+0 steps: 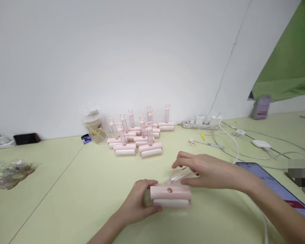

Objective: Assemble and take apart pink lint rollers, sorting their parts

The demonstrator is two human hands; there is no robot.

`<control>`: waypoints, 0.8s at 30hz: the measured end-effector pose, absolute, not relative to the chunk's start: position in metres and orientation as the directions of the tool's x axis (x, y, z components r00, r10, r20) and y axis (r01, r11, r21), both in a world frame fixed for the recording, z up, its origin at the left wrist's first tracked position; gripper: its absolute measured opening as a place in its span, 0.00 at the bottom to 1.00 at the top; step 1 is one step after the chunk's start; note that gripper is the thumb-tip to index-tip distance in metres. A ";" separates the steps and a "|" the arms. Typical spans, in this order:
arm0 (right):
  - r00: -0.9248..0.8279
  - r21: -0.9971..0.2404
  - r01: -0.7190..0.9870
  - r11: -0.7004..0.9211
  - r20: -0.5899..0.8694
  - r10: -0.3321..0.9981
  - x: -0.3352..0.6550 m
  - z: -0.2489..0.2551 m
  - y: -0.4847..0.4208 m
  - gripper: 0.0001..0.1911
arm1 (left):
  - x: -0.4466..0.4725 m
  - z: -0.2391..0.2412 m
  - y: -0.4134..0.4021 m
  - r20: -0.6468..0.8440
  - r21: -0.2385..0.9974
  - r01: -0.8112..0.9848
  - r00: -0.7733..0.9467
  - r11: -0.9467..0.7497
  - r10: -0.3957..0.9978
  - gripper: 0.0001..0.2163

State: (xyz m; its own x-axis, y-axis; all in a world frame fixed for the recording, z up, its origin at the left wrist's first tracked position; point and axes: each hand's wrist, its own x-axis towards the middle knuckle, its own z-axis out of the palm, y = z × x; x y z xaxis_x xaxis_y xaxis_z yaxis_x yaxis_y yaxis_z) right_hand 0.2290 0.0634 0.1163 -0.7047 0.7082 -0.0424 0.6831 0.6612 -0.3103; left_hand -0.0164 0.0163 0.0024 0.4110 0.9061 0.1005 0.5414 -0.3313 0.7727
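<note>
My left hand (141, 200) grips the left end of a pink lint roller head (170, 192), thumb below and fingers behind. A round hole shows in the top of its pink cover, and a white roll lies along its lower front. Just behind the head, my right hand (197, 167) is closed around a clear tube-shaped handle (179, 175), tilted with its near end close to the cover but apart from the hole. The handle's far end is hidden in my fingers. Both pieces are slightly blurred.
Several assembled pink lint rollers (150, 149) stand upright near the wall. A power strip (200, 126), cables, a screwdriver (210, 145) and a large phone (274, 189) lie to the right. At left are a plastic bag (95, 127), a dark phone (26, 138) and clear wrapped items (11, 174).
</note>
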 end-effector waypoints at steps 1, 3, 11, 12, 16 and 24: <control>-0.708 -0.316 0.677 0.664 -0.037 0.705 0.227 0.117 0.060 0.14 | -0.016 0.003 0.016 0.101 0.769 0.546 0.412 -0.333 0.906 0.24; -0.718 -0.343 0.664 0.664 -0.047 0.694 0.223 0.119 0.056 0.15 | -0.016 0.003 0.017 0.100 0.765 0.549 0.416 -0.337 0.904 0.24; -0.791 -0.409 0.572 0.711 -0.044 0.610 0.221 0.124 0.058 0.10 | -0.016 0.006 0.018 0.099 0.763 0.545 0.433 -0.348 0.896 0.24; -0.795 -0.417 0.562 0.714 -0.036 0.605 0.220 0.125 0.057 0.10 | -0.016 0.006 0.017 0.100 0.762 0.545 0.434 -0.350 0.895 0.24; -0.814 -0.420 0.540 0.729 -0.039 0.580 0.214 0.127 0.056 0.07 | -0.015 0.004 0.017 0.123 0.758 0.539 0.435 -0.367 0.892 0.24; -0.806 -0.417 0.578 0.701 -0.159 0.570 0.197 0.138 0.069 0.08 | -0.014 0.005 0.019 0.114 0.751 0.552 0.434 -0.364 0.894 0.25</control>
State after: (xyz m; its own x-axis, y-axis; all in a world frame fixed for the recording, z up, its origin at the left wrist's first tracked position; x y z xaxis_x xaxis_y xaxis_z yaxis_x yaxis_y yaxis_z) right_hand 0.1967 0.0689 0.1381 -0.8060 0.5701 -0.1592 0.5783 0.7012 -0.4169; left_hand -0.0144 0.0189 0.0050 0.4338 0.8938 0.1141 0.5515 -0.3635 0.7508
